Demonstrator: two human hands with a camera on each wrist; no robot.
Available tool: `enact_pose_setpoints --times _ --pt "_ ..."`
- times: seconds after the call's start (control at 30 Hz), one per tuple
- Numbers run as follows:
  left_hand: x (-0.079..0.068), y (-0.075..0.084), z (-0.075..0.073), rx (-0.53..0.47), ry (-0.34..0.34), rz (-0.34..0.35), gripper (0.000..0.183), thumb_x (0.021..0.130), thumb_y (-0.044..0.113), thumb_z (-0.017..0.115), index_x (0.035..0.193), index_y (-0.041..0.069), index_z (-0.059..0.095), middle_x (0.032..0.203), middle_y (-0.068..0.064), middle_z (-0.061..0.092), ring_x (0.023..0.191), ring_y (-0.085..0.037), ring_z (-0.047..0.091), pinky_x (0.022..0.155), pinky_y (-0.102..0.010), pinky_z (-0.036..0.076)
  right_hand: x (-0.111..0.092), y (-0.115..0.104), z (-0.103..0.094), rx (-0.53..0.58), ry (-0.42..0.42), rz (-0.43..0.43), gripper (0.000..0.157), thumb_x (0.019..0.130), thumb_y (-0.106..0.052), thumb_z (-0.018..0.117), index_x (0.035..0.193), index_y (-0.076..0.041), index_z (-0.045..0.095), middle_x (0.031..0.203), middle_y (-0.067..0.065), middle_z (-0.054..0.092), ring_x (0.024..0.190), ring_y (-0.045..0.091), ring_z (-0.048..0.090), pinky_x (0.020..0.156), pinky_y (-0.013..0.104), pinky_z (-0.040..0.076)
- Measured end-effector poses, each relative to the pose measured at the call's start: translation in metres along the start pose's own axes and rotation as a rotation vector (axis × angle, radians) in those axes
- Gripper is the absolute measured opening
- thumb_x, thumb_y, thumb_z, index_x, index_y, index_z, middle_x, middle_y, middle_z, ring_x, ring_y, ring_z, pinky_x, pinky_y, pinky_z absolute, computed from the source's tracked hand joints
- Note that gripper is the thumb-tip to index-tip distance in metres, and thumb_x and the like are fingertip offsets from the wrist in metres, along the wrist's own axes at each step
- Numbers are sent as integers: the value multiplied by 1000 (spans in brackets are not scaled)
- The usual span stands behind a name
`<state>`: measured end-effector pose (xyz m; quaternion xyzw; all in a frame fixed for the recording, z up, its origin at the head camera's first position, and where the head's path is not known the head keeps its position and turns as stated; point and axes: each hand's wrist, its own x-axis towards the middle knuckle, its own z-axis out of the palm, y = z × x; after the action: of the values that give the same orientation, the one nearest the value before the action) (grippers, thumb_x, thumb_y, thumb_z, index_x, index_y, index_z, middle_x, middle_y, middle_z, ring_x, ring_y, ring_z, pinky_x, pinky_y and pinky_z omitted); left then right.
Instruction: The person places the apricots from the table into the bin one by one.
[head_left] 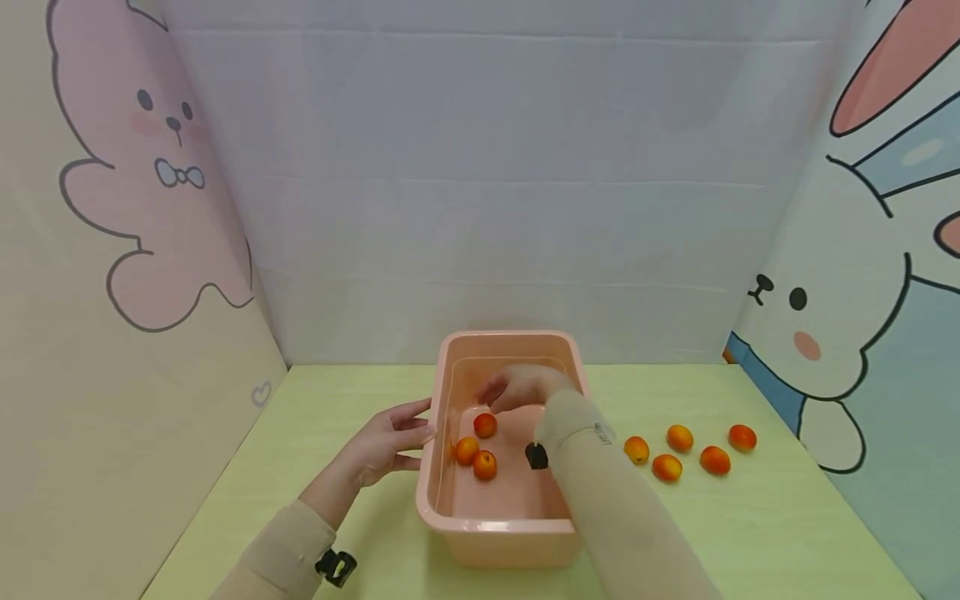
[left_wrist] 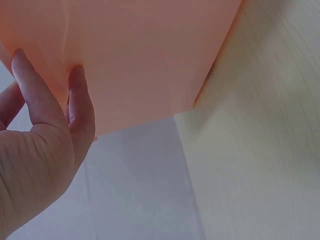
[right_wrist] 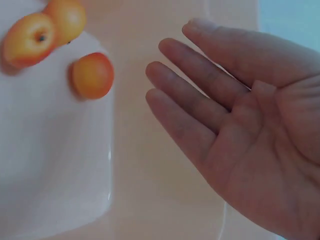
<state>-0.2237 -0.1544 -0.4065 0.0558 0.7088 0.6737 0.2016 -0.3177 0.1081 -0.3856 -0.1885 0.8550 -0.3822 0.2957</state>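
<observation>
A pink plastic bin (head_left: 498, 527) stands on the table, with three small orange-red fruits (head_left: 484, 466), apricot-like in look, lying in its left half. My left hand (head_left: 386, 442) is at the bin's left side, its extended fingers against the outer wall (left_wrist: 135, 55) just below the rim. Over the far part of the bin's inside is my right hand (head_left: 521, 387), palm bare and fingers loosely extended, holding nothing. In the right wrist view, the nearest fruit (right_wrist: 93, 76) sits on the bin floor a short way from the fingertips (right_wrist: 155, 70).
Several more orange-red fruits (head_left: 667, 467) lie scattered on the pale yellow-green table (head_left: 780, 533), right of the bin beyond my right forearm. A white sheet (head_left: 480, 200) hangs at the back. Panels with a cartoon bear and a cartoon rabbit (head_left: 825, 333) flank the table.
</observation>
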Motion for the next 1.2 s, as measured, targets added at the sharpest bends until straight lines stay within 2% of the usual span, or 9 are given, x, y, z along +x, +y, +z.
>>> enact_pose_setpoints --times 0.17,0.3,0.4,0.57,0.8,1.0,1.2 --pt "2 -1 0 -2 -12 0 68 96 17 66 153 3 33 125 -18 59 105 -30 66 79 -45 59 -6 -7 -10 63 27 -93 43 93 -13 68 135 -4 60 128 4 63 120 21 56 103 35 47" --pt "2 0 0 -1 -11 0 67 96 18 66 153 4 34 125 -18 60 106 -31 66 79 -45 59 -14 -14 -22 53 29 -207 45 96 -13 64 139 -2 55 134 9 60 125 24 54 105 35 45" --pt "2 0 0 0 -9 -1 66 97 18 66 153 4 34 125 -18 60 106 -32 66 79 -45 59 -23 -21 -29 30 32 -245 45 96 -16 65 139 -6 55 134 10 60 125 24 54 106 36 45" --pt "2 0 0 -4 -16 1 67 96 17 66 153 3 34 126 -18 59 106 -31 66 79 -45 59 -37 -29 -37 -4 74 -255 44 94 -28 69 136 -16 60 128 2 63 121 21 56 105 39 45" --pt "1 0 -1 -6 -14 6 67 96 17 67 153 4 34 126 -18 60 105 -31 67 79 -45 59 -58 -33 -45 -18 98 -406 45 97 -14 64 140 -6 55 132 16 60 121 29 57 106 42 44" --pt "1 0 0 2 -5 9 66 96 18 66 153 4 36 126 -18 60 106 -31 66 79 -45 59 -82 -38 -51 -43 127 -485 49 96 -16 66 142 -7 52 131 12 61 119 28 59 105 43 45" --pt "0 0 -1 -5 -16 19 66 96 16 66 153 3 35 125 -18 60 105 -31 67 79 -45 59 -107 -32 -62 -48 218 -523 49 96 -14 66 143 -9 52 130 11 62 118 25 59 101 41 49"
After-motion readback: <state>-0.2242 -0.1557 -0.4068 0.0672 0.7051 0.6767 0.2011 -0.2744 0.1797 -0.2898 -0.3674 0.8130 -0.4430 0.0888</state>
